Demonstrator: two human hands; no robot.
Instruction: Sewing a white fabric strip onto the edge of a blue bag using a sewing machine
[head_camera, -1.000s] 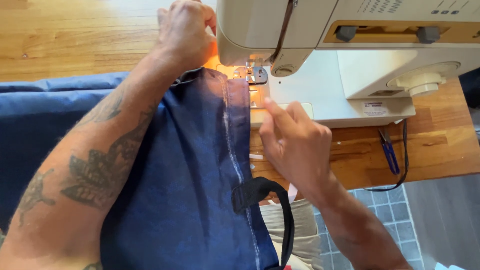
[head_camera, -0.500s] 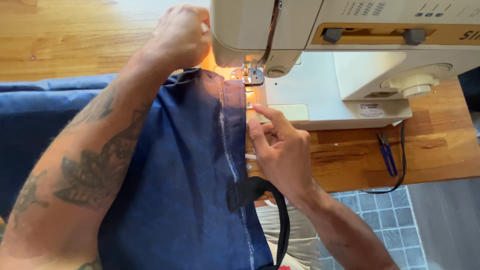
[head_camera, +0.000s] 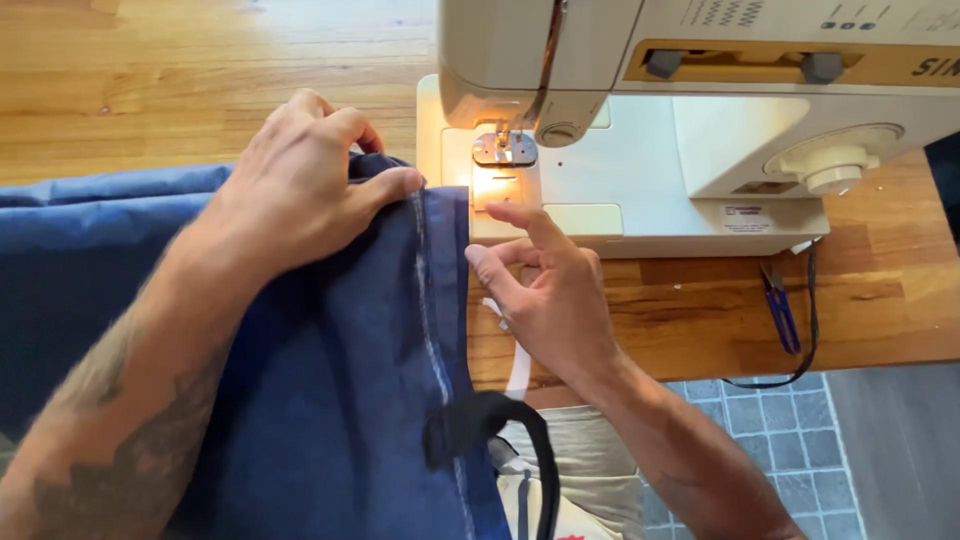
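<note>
Bare forearms, no sleeves; dark tattoo, blurred, perhaps floral, along left forearm (head_camera: 130, 450); beige trousers (head_camera: 590, 450) below.

Wooden table (head_camera: 150, 70) carries cream sewing machine (head_camera: 640, 190), blue fabric (head_camera: 80, 240), small blue snips (head_camera: 780, 305).

**Narrow gap at the needle, open wood on the far left**

The cream sewing machine (head_camera: 700, 120) blocks the upper right; under its arm only a low slot stays free around the metal presser foot (head_camera: 503, 148). Dark blue denim fabric (head_camera: 330, 380) covers the left of the wooden table (head_camera: 150, 70). Small blue-handled snips (head_camera: 780, 305) and a black cord (head_camera: 812, 310) clutter the right edge.
</note>
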